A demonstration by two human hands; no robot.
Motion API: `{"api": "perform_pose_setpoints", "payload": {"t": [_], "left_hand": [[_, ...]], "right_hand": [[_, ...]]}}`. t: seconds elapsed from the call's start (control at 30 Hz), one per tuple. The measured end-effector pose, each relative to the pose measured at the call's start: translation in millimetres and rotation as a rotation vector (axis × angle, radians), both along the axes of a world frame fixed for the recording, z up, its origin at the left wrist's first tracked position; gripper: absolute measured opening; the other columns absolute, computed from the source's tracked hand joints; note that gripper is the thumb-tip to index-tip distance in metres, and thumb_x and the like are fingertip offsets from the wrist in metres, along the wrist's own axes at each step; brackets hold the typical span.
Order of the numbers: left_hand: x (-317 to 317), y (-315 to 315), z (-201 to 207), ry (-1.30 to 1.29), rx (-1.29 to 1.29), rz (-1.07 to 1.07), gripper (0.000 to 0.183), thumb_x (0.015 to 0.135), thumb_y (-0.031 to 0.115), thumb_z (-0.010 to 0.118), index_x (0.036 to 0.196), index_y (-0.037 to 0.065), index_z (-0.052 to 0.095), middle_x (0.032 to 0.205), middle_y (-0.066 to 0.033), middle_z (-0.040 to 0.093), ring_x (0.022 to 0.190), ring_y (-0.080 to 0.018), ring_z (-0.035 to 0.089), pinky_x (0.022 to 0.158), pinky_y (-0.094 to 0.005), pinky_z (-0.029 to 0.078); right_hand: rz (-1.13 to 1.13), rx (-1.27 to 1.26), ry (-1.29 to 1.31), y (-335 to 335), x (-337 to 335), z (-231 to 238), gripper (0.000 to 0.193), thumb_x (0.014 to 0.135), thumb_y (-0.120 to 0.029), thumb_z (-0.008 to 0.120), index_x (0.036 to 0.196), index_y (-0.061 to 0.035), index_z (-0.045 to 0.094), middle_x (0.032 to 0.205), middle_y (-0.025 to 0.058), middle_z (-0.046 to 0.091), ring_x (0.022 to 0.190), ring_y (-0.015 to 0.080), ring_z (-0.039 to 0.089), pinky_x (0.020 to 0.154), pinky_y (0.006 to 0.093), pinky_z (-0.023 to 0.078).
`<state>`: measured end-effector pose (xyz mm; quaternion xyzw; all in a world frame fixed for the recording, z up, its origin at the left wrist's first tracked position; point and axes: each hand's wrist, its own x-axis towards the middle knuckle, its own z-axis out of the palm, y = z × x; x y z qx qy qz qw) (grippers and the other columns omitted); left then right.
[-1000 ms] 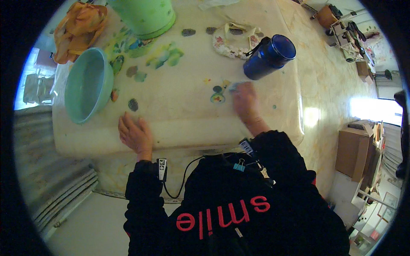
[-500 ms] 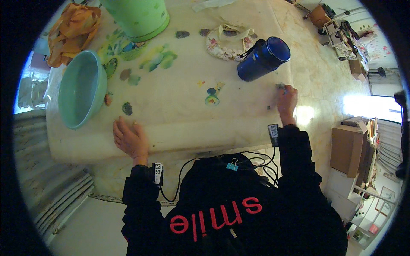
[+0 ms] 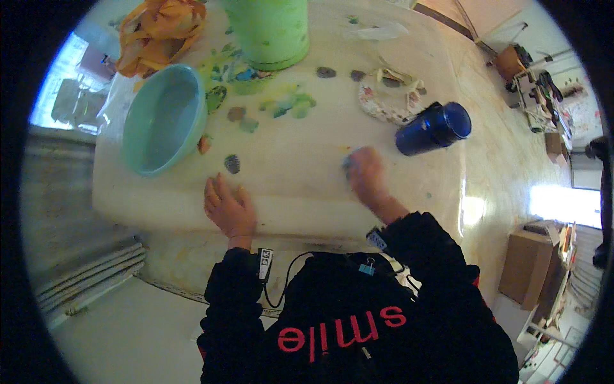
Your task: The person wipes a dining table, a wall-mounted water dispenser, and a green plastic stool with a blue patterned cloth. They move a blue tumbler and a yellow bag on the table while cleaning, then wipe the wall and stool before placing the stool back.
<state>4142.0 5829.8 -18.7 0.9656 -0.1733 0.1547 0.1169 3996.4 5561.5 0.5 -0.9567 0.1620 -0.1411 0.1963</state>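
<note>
Left hand (image 3: 229, 210): flat, fingers spread, palm on paint-stained table (image 3: 300, 153), holding nothing.
Right hand (image 3: 366, 173): blurred, on table near blue cup (image 3: 433, 128); grip cannot tell.

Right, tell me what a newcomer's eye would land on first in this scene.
The paint-smeared table stands out first, with coloured blotches spread over its far half. On it, a pale teal bowl sits to the left, a green bucket at the far edge and a dark blue cup lies tipped on the right. The left hand rests flat on the near edge, while the blurred right hand presses on the table near the middle.
</note>
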Motion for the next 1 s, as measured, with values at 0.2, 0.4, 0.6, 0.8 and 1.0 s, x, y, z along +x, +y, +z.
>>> {"api": "perform_pose_setpoints", "payload": {"t": [0.2, 0.4, 0.6, 0.8, 1.0], "left_hand": [[0, -1, 3, -0.014, -0.058, -0.006, 0.057, 0.080, 0.031, 0.058, 0.131, 0.009, 0.046, 0.135, -0.0151, 0.042, 0.125, -0.0341, 0.039, 0.102, -0.0484, 0.030], [1, -1, 8, 0.048, -0.098, 0.008, 0.056, 0.079, 0.033, 0.058, 0.130, 0.010, 0.048, 0.135, -0.0140, 0.042, 0.126, -0.0331, 0.038, 0.103, -0.0476, 0.029], [2, -1, 8, 0.050, -0.106, 0.002, 0.055, 0.081, 0.036, 0.057, 0.129, 0.009, 0.048, 0.134, -0.0139, 0.042, 0.125, -0.0332, 0.038, 0.102, -0.0485, 0.029], [4, -2, 8, 0.061, -0.089, 0.008, 0.055, 0.083, 0.038, 0.056, 0.129, 0.009, 0.048, 0.134, -0.0147, 0.041, 0.124, -0.0338, 0.038, 0.102, -0.0490, 0.029], [2, -1, 12, 0.098, -0.080, 0.015, 0.056, 0.083, 0.037, 0.056, 0.131, 0.009, 0.047, 0.137, -0.0148, 0.040, 0.126, -0.0337, 0.037, 0.103, -0.0497, 0.028]], "right_hand": [[-0.028, 0.219, -0.055, -7, 51, 6, 0.018, 0.072, -0.006, 0.057, 0.090, -0.0039, 0.054, 0.092, 0.0180, 0.053, 0.095, 0.0358, 0.051, 0.084, 0.0470, 0.043], [0.328, 0.084, -0.087, 13, 69, -5, 0.020, 0.075, -0.006, 0.056, 0.095, -0.0043, 0.055, 0.094, 0.0180, 0.054, 0.092, 0.0366, 0.052, 0.081, 0.0450, 0.045], [0.150, 0.081, -0.144, -25, 134, -1, 0.018, 0.076, -0.005, 0.056, 0.094, -0.0028, 0.056, 0.095, 0.0185, 0.054, 0.090, 0.0372, 0.052, 0.077, 0.0448, 0.045], [0.354, -0.139, -0.078, 7, 159, -22, 0.017, 0.077, -0.009, 0.059, 0.091, -0.0021, 0.053, 0.091, 0.0202, 0.053, 0.091, 0.0396, 0.052, 0.079, 0.0460, 0.044], [0.086, -0.080, -0.113, -50, 205, -24, 0.016, 0.080, -0.012, 0.059, 0.093, -0.0031, 0.056, 0.092, 0.0185, 0.057, 0.090, 0.0377, 0.054, 0.077, 0.0445, 0.046]]}}
